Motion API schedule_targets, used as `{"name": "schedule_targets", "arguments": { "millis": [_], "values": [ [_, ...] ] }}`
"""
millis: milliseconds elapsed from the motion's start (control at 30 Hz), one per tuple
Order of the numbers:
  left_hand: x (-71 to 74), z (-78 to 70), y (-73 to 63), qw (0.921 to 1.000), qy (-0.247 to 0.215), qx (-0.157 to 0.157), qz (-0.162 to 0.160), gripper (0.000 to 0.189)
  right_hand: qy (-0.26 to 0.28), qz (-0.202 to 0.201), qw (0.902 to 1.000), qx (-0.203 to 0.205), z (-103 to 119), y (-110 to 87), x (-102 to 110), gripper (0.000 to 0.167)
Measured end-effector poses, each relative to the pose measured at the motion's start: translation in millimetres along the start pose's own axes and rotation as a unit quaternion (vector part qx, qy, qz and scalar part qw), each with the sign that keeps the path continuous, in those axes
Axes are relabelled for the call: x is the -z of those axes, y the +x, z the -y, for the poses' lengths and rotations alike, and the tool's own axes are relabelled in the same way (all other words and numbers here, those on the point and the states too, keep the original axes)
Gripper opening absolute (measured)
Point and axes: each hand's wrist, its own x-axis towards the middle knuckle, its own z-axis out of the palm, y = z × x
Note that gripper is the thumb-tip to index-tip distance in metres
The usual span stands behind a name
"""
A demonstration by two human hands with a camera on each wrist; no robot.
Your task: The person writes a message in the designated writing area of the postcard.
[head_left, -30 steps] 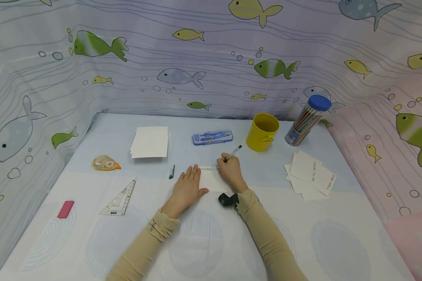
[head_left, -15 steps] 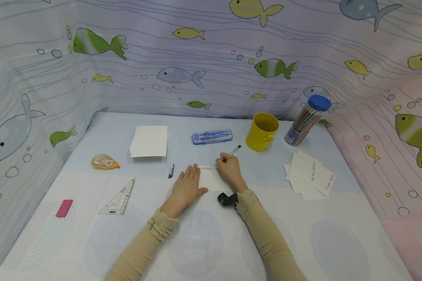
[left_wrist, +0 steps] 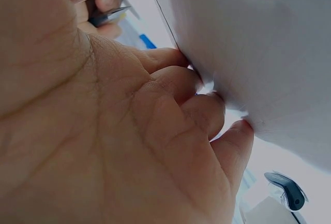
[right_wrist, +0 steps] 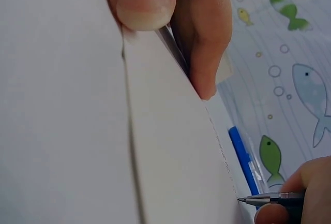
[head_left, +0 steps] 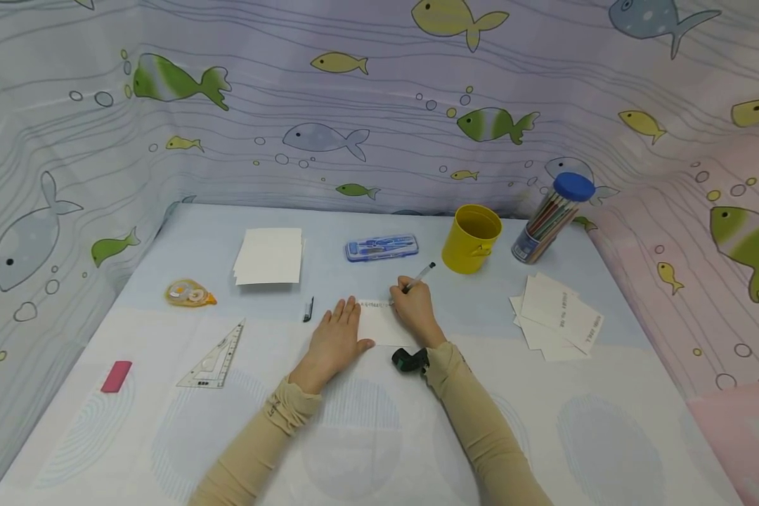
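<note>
A small off-white card (head_left: 382,329) lies on the table between both hands, with a row of small dark writing along its far edge. My left hand (head_left: 332,342) rests on the card's left side, fingers extended and thumb out to the right. In my right hand (head_left: 415,309) a clear-barrelled pen (head_left: 426,271) is pinched, slanting up and to the right. Seen from the right wrist, the metal pen tip (right_wrist: 253,199) touches the card at the end of the written line. A black pen cap (head_left: 308,310) lies just left of my left hand.
Beyond the hands are a stack of cards (head_left: 269,256), a blue case (head_left: 381,248), a yellow bucket (head_left: 471,242) and a pencil jar (head_left: 547,223). Written cards (head_left: 547,309) lie right; correction tape (head_left: 188,293), a set square (head_left: 218,362) and a red eraser (head_left: 117,377) left.
The head view shifts very slightly. Both hands stay in nearly the same place, the pen still against the card; any growth of the writing is too small to tell.
</note>
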Motion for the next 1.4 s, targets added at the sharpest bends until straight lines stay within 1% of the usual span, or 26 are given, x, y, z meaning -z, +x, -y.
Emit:
{"name": "schedule_targets", "arguments": {
  "millis": [167, 300, 500, 700, 833, 1133, 1400],
  "values": [
    [-0.1, -0.3, 0.3, 1.0000, 0.001, 0.001, -0.001, 0.081, -0.022, 0.007, 0.9997, -0.001, 0.2, 0.3, 0.4, 0.037],
    [-1.3, -0.2, 0.3, 1.0000, -0.002, 0.003, 0.000, 0.081, -0.029, 0.013, 0.9995, -0.006, 1.0, 0.0, 1.1, 0.038],
    [-3.0, -0.2, -0.1, 0.9999, -0.013, 0.006, 0.001, 0.082, -0.024, 0.016, 0.9995, -0.010, 1.7, -0.8, 0.9, 0.038],
    [-1.8, 0.0, 0.0, 1.0000, -0.004, 0.005, 0.000, 0.081, -0.031, 0.014, 0.9994, -0.004, 4.3, -0.2, 0.8, 0.038],
    [-1.2, 0.0, 0.0, 1.0000, -0.003, 0.004, 0.002, 0.082, -0.022, 0.008, 0.9997, 0.001, 4.4, -0.3, 1.1, 0.039],
    [-1.2, 0.1, 0.0, 1.0000, 0.007, 0.002, -0.001, 0.081, -0.008, 0.008, 0.9999, -0.012, 5.8, -2.0, 0.1, 0.037],
    [-0.9, 0.3, -0.1, 1.0000, 0.003, 0.000, -0.002, 0.081, -0.029, 0.016, 0.9994, -0.007, 6.9, -1.8, 0.5, 0.037]
  ]
}}
